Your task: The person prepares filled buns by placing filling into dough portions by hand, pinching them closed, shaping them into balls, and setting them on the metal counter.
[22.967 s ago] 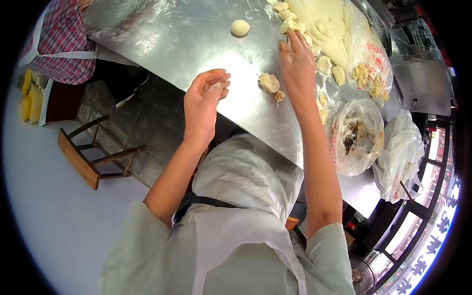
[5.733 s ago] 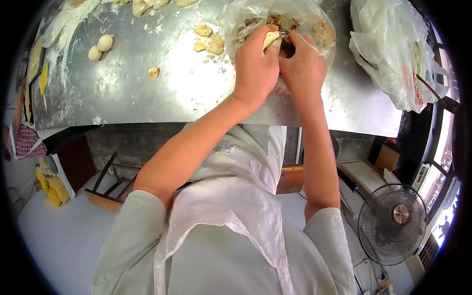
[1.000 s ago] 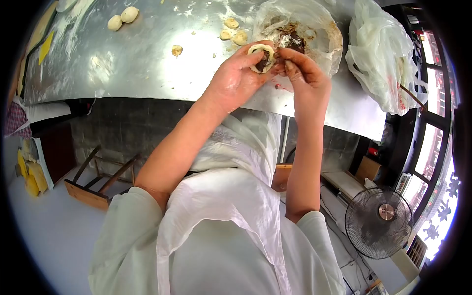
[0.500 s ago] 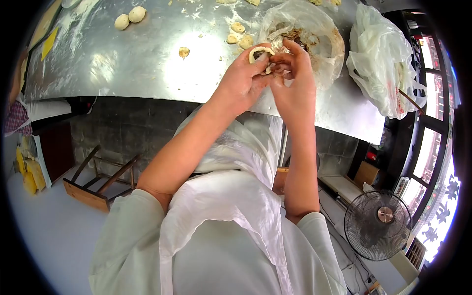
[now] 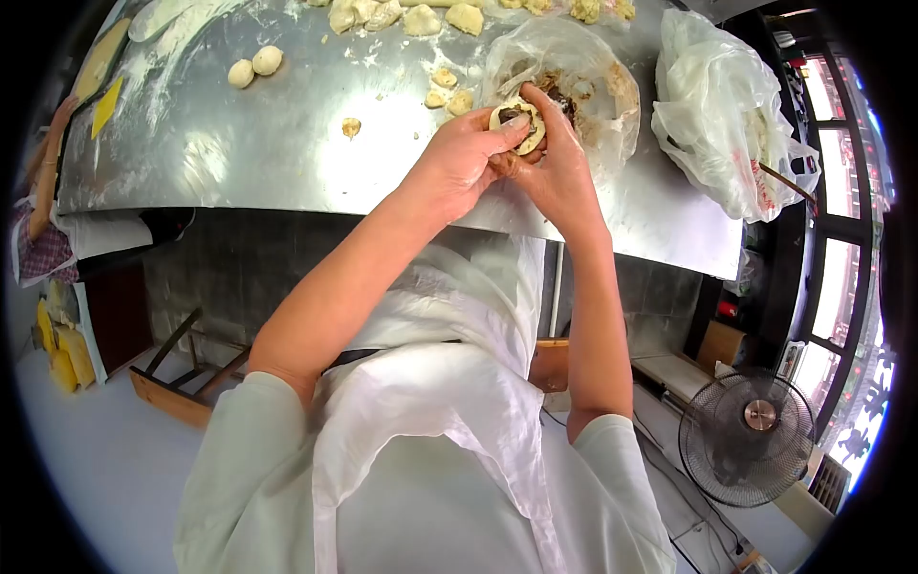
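Note:
A small round of dough [image 5: 536, 130] with dark filling [image 5: 511, 115] in its middle is cupped between both hands, above the metal table's front part. From the left side, my left hand [image 5: 466, 161] grips it, thumb pressed onto the filling. My right hand [image 5: 557, 180] closes around the other side, its fingers curled over the pale rim and partly hiding it. Just behind the hands lies an open clear plastic bag [image 5: 617, 110] with dark brown filling [image 5: 566, 93] in it. Small dough pieces [image 5: 460, 102] rest to the left of the bag.
Two round dough balls [image 5: 268, 60] sit at the table's left, and several dough lumps [image 5: 422, 20] at the back. A bulging plastic bag [image 5: 710, 110] stands on the right. Another person's arm [image 5: 50, 167] reaches the left edge. A fan [image 5: 746, 437] stands low right.
My right fingers have come down around the dough, which has turned its filled face more toward me. The view has shifted, showing more of the table's back and the other person's arm.

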A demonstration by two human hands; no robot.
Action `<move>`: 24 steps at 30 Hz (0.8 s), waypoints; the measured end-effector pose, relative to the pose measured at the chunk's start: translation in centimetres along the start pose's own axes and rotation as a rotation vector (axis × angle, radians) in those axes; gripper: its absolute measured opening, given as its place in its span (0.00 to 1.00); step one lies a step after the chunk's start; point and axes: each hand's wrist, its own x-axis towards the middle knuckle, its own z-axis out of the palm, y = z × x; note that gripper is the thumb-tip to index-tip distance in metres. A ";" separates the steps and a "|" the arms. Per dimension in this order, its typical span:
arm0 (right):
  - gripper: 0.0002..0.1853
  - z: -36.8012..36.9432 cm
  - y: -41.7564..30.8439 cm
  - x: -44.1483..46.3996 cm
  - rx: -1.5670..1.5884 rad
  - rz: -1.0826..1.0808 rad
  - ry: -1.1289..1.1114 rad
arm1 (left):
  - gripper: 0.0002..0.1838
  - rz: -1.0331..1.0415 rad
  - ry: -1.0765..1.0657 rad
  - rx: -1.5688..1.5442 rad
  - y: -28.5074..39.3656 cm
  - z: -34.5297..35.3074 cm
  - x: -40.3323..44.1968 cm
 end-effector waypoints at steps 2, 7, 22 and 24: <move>0.38 -0.4 0.8 0.6 -0.040 -0.078 0.002 | 0.16 -0.025 0.043 0.136 0.8 0.7 0.4; 0.31 -1.2 1.3 2.2 -0.161 -0.234 0.028 | 0.11 -0.108 0.144 0.289 1.9 2.6 2.5; 0.43 -2.0 2.0 1.4 0.492 0.087 0.012 | 0.13 -0.231 0.063 -0.265 1.4 0.9 3.3; 0.42 -1.7 2.1 0.8 0.195 0.066 0.003 | 0.13 -0.158 0.118 -0.112 0.7 1.9 3.3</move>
